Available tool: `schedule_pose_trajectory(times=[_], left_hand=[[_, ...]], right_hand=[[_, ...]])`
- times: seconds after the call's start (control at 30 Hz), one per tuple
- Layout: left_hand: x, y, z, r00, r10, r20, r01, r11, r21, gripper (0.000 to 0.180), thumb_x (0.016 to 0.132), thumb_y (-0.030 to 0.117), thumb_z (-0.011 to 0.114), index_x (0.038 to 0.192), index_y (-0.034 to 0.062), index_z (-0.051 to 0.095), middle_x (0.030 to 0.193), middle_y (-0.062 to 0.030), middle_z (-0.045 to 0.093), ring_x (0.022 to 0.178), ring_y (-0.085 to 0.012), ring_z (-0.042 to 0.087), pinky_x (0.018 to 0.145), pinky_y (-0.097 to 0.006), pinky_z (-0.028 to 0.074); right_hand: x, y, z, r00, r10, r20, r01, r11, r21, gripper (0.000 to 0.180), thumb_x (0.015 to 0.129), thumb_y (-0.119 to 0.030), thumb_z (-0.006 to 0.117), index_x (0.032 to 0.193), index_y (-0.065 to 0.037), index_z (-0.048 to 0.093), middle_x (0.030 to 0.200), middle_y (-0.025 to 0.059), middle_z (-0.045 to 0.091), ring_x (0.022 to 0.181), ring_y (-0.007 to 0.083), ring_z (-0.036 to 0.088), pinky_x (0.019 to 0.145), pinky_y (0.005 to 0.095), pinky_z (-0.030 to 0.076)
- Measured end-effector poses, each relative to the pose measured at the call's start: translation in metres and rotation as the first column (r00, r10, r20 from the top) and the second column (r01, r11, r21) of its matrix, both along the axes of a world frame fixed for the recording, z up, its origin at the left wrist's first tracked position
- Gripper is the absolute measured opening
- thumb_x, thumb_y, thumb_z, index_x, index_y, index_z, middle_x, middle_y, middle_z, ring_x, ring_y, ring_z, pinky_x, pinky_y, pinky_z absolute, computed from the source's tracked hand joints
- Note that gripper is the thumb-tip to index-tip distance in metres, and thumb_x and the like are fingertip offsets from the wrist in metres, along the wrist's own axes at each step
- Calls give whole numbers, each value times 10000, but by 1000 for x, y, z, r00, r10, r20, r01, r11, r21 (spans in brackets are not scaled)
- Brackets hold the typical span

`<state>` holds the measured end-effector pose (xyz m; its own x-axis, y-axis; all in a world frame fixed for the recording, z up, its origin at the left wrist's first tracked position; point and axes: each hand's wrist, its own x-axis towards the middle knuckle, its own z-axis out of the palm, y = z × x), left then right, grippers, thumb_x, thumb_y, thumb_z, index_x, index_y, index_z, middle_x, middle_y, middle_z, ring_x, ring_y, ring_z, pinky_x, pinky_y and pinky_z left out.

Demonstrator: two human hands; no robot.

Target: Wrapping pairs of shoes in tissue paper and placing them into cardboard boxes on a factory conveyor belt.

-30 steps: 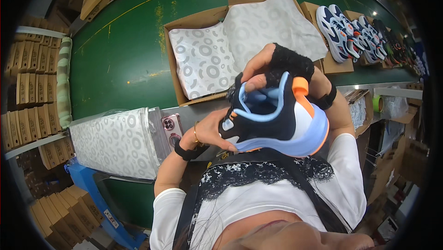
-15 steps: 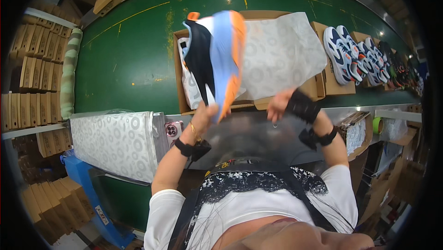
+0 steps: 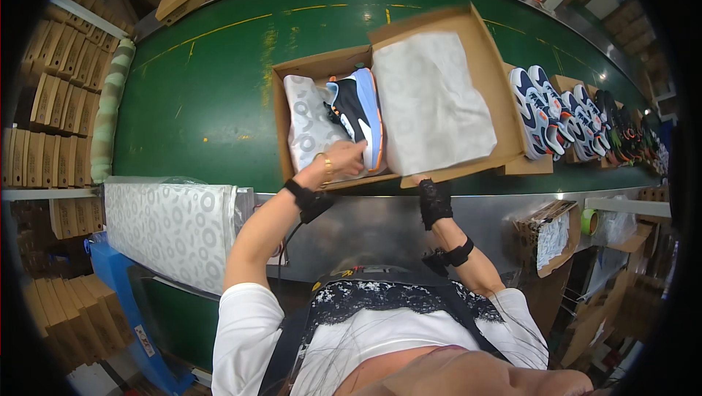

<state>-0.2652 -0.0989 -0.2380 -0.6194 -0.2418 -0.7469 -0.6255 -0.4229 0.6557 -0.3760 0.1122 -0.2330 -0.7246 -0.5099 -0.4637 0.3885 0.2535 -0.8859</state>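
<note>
A black, light-blue and orange sneaker (image 3: 357,111) lies on its side inside an open brown cardboard shoebox (image 3: 482,52) on the green conveyor belt (image 3: 212,96). My left hand (image 3: 342,160) grips the sneaker's heel end at the box's near edge. White patterned tissue paper (image 3: 306,127) lines the box's left half, and another sheet (image 3: 431,103) covers the right half. My right hand (image 3: 433,198), in a black fingerless glove, holds the box's near rim just right of the sneaker.
More sneakers (image 3: 545,107) stand in a row on the belt to the right. A stack of patterned tissue sheets (image 3: 170,226) lies at my left. Flat cardboard boxes (image 3: 44,114) fill shelves at far left. A tape roll (image 3: 589,220) sits at right.
The sneaker went from held close to my chest, up over the box, then down into the box. My right hand let go and dropped to the box's near rim.
</note>
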Motion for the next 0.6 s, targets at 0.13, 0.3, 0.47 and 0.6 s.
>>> schedule_pose_trajectory(times=[0.13,0.3,0.47,0.6], left_hand=[[57,-24,27,755,497,-428,-628,737,-250,365,872,303,417,1065,3,494,1004,-125,561,944,-202,528,773,-321,423],[95,-12,2,832,537,-137,-549,764,-339,709,849,559,276,1188,-51,401,1132,-167,483,1058,-226,445,842,-357,368],[88,3,-11,894,378,-240,-421,528,-738,506,875,416,359,830,-51,550,740,-205,578,667,-303,545,609,-374,411],[82,23,-33,863,313,-396,-495,368,-787,486,873,399,380,799,-49,554,698,-189,575,621,-329,522,592,-372,406]], right_hand=[[2,-30,8,474,159,-866,-82,987,136,430,667,6,549,1087,-48,471,1121,155,467,991,241,472,755,386,383],[5,-44,-15,-243,448,-860,-65,877,475,554,665,20,481,1174,-197,450,1254,142,359,1117,328,352,782,486,305],[4,-34,-15,-227,521,-823,-43,839,543,548,680,0,482,1171,-241,461,1256,157,364,1114,356,359,783,510,308],[-4,-15,-24,-207,503,-839,-90,844,528,532,696,-36,479,1188,-236,450,1272,166,351,1116,369,368,792,549,310]])
